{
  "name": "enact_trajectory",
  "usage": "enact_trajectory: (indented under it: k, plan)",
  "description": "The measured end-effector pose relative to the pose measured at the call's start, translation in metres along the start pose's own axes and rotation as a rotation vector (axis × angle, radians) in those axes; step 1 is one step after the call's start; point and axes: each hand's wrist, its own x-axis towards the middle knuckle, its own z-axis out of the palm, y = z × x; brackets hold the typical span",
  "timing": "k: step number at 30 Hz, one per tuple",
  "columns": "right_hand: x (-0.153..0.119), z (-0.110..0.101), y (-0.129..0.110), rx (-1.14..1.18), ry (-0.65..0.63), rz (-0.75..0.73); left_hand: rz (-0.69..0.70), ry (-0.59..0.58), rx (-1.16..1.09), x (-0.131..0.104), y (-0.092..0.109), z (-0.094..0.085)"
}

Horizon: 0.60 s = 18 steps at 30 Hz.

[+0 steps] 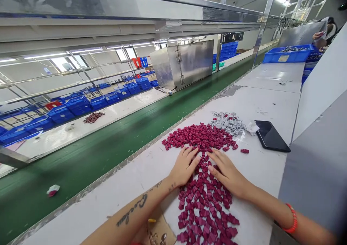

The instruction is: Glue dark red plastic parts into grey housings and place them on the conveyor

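Small dark-red plastic pieces (202, 135) lie in a heap on the white worktable (141, 181). More of these pieces (203, 216) are spread from the heap down to the bottom of the view. At the left side of the narrow part between the two, my left hand (185, 165) rests with its fingers stretched out. My right hand (226, 170) lies opposite, fingers spread and touching the pieces. Neither hand grips anything. Just behind the heap is a pile of small grey-white pieces (230, 123), with a crumpled white scrap (252, 127) beside it.
A black phone (272, 135) lies to the right. Left of the table runs a green conveyor belt (121, 140) carrying a small white-and-red bundle (53, 190). Blue crates (77, 105) line the far side. A blue bin (287, 54) stands at the back right, near another person (329, 31).
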Motion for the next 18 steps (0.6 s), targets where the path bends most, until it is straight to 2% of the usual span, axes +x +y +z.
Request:
enact_trajectory:
  k: [4, 6, 9, 11, 14, 16, 18]
  plan:
    - [-0.010, 0.009, -0.018, 0.020, -0.116, -0.050, 0.085, -0.060, -0.041, -0.011, 0.007, 0.003]
    - [-0.025, 0.006, -0.021, 0.047, -0.152, -0.060, 0.113, -0.104, -0.065, -0.022, 0.008, -0.003]
    - [-0.051, -0.003, -0.012, 0.056, -0.128, -0.075, 0.120, -0.180, -0.082, -0.034, 0.006, -0.021]
    - [-0.069, -0.005, -0.001, -0.051, -0.083, -0.190, 0.125, -0.269, -0.085, -0.040, 0.007, -0.034]
    - [-0.090, 0.005, 0.010, -0.356, -0.003, -0.493, 0.246, -0.503, 0.003, -0.052, 0.014, -0.043]
    - [-0.096, 0.016, 0.010, -0.509, 0.080, -0.633, 0.364, -0.632, 0.077, -0.061, 0.018, -0.039]
    - [-0.095, 0.025, 0.004, -0.580, 0.114, -0.675, 0.421, -0.648, 0.106, -0.068, 0.017, -0.030]
